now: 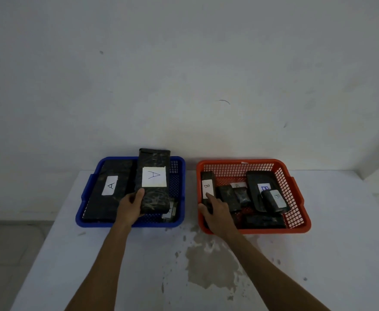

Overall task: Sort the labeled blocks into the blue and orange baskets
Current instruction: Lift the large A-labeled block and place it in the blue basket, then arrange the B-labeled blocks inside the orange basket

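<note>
The blue basket (85, 196) on the left holds a flat black block labeled A (111, 191). My left hand (131, 206) grips the near end of a second large black block labeled A (153, 176), tilted over that basket. The orange basket (296, 194) on the right contains several black blocks labeled B. My right hand (216, 215) is closed on a narrow black block labeled B (207, 184) at the basket's left side, forefinger resting on its white label.
Both baskets sit side by side at the far edge of a white table (139, 265), against a pale wall. A worn, stained patch (208, 263) marks the tabletop between my forearms. The floor shows at the lower left.
</note>
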The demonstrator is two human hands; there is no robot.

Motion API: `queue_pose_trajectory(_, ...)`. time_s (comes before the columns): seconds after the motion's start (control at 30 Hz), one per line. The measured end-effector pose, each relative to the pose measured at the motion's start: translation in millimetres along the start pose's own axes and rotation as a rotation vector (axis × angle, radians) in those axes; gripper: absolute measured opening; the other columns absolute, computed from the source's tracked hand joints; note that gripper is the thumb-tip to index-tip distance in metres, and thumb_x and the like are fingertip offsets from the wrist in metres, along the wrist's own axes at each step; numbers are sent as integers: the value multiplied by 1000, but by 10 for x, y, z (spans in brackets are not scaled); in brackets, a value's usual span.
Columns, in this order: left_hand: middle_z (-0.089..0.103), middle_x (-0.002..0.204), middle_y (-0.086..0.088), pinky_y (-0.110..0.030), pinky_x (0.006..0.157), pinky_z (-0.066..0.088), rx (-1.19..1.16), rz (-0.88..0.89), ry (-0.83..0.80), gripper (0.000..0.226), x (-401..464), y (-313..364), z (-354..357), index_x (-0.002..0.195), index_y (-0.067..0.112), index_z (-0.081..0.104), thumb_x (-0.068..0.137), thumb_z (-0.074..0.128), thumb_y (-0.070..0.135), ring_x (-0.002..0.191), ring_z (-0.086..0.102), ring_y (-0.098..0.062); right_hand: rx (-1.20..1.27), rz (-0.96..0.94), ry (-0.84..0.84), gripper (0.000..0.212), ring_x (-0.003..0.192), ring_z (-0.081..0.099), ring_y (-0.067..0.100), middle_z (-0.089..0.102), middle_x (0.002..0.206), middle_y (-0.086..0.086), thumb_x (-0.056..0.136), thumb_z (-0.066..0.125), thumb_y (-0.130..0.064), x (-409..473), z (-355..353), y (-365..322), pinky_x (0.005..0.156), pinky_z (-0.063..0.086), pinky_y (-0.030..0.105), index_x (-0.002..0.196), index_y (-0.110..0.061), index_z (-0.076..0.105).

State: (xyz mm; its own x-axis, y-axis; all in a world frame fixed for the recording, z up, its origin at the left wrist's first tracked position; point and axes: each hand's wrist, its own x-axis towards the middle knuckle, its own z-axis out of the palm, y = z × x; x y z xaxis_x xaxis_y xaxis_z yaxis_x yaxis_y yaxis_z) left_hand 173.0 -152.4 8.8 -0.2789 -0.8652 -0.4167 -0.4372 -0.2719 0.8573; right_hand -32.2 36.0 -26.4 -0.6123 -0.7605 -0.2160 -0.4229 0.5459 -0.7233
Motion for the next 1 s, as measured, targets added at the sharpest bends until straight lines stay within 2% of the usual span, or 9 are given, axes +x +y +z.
queue_pose_trajectory(0.07, 63, 120, -16, -40, 91, 52, 94, 28, 4, 55, 40, -80, 4, 126, 7, 57, 95, 49, 52, 100, 60, -25, -14, -18, 13, 60, 138, 37, 28, 47, 150, 8, 101, 47, -50, 6, 11, 4, 112, 36, 44, 152, -19, 37)
queue_pose_trajectory(0.17, 61, 128, -19, -38, 94, 45, 145, 61, -7, 54, 83, -129, 14, 131, 6, 53, 98, 48, 48, 107, 57, -27, 6, -20, 6, 59, 140, 35, 26, 47, 151, 6, 102, 47, -48, 11, -32, 9, 114, 35, 43, 153, -19, 37)
queue_pose_trajectory(0.27, 56, 135, -23, -43, 101, 42, 283, 64, -24, 60, 139, -148, -13, 139, 1, 47, 100, 45, 46, 119, 54, -36, 31, -29, 31, 55, 140, 37, 26, 49, 150, 5, 103, 49, -43, -4, -95, 41, 114, 35, 41, 152, -19, 40)
queue_pose_trajectory(0.43, 61, 124, -25, -41, 93, 44, 445, 100, -53, 59, 209, -191, -206, 127, 1, 59, 99, 44, 50, 109, 57, -37, -26, -9, 148, 53, 133, 46, 28, 56, 140, 8, 101, 53, -43, -83, -238, 231, 110, 42, 44, 147, -16, 47)
queue_pose_trajectory(0.57, 65, 110, -27, -38, 82, 42, 604, 94, -31, 58, 179, -308, -243, 108, -2, 67, 98, 43, 50, 90, 55, -30, -67, 32, 162, 56, 134, 45, 28, 54, 143, 8, 100, 53, -46, -104, -331, 388, 109, 42, 45, 147, -16, 47)
queue_pose_trajectory(0.63, 65, 108, -28, -39, 83, 43, 624, 98, -7, 55, 151, -330, -179, 106, -3, 65, 99, 44, 46, 91, 57, -33, -99, 45, 178, 57, 133, 46, 27, 55, 142, 7, 99, 55, -48, -101, -370, 431, 106, 45, 46, 146, -18, 48)
queue_pose_trajectory(0.77, 62, 118, -32, -44, 90, 45, 641, 72, 17, 45, 129, -289, -80, 117, -7, 59, 101, 47, 34, 108, 58, -44, -163, 71, 195, 60, 130, 48, 28, 53, 141, 9, 96, 58, -51, -54, -440, 515, 100, 48, 48, 145, -18, 46)
queue_pose_trajectory(0.9, 45, 147, -26, -46, 110, 36, 532, 88, -2, 65, 55, -257, -26, 147, -3, 36, 97, 57, 34, 133, 44, -40, -217, 169, 134, 67, 129, 51, 32, 52, 141, 15, 96, 54, -56, 78, -472, 525, 103, 48, 50, 148, -15, 41)
queue_pose_trajectory(1.0, 46, 147, -20, -43, 111, 37, 407, 218, 70, 61, -39, -224, 120, 146, 3, 42, 95, 61, 31, 133, 45, -35, -361, 216, 79, 69, 117, 62, 31, 63, 128, 14, 95, 50, -61, 146, -439, 480, 101, 49, 47, 145, -14, 40)
